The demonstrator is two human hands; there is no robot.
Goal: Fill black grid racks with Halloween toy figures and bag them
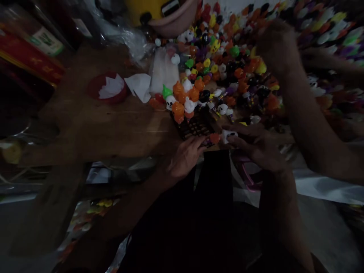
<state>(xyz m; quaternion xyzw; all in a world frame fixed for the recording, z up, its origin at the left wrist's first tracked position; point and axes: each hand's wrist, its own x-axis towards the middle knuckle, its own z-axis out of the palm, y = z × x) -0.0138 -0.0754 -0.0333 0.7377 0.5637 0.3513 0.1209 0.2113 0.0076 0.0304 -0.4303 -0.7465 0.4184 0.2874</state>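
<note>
The left hand (186, 157) pinches a small orange toy (214, 138) at its fingertips, and the right hand (257, 146) pinches a small white ghost toy (229, 134), the two pieces just beside each other at the near edge of a black tray (193, 129). Beyond the grip, orange and white figures (184, 100) crowd the tray's far end, a heap of coloured toys (227, 64) spreads behind, and another person's arm (307, 113) reaches across to the right

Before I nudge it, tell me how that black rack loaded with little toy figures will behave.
The rack looks like stiff open-grid plastic, so it should slide as one piece. The figures sit heaped at its far end, probably loose, so a push may topple or roll some off. They look small, hollow and light; the left hand at its near edge could steady it.
</note>
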